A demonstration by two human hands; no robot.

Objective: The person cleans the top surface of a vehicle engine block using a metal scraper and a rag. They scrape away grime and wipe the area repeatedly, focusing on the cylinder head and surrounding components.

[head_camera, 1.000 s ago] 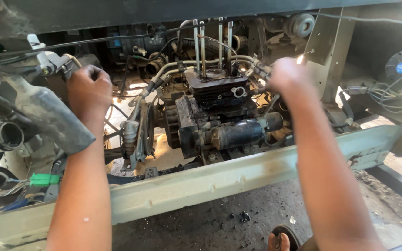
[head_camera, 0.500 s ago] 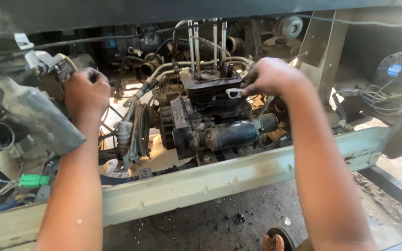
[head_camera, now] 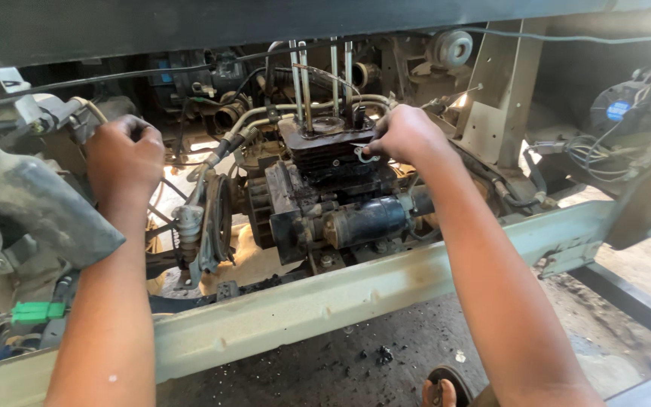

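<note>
Fingers of the right hand (head_camera: 404,136) are closed on a small metal clip (head_camera: 363,154) atop the engine block (head_camera: 325,188), while the left hand (head_camera: 123,160) is clenched left of it, its contents hidden.

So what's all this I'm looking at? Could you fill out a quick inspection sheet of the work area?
Surface: pale metal frame rail across the front, dirty ground below with dark crumbs.
Job's things: greasy black engine block with four upright studs; small bright metal piece at its top.
Clutter: grey cover at left, green connector.
Grippers: left hand closed in a fist near the hoses; right hand pinching the small bright metal piece.
Cables: black cable across the top, wire bundle at right.
Surroundings: dark vehicle body overhead, sandal below.
</note>
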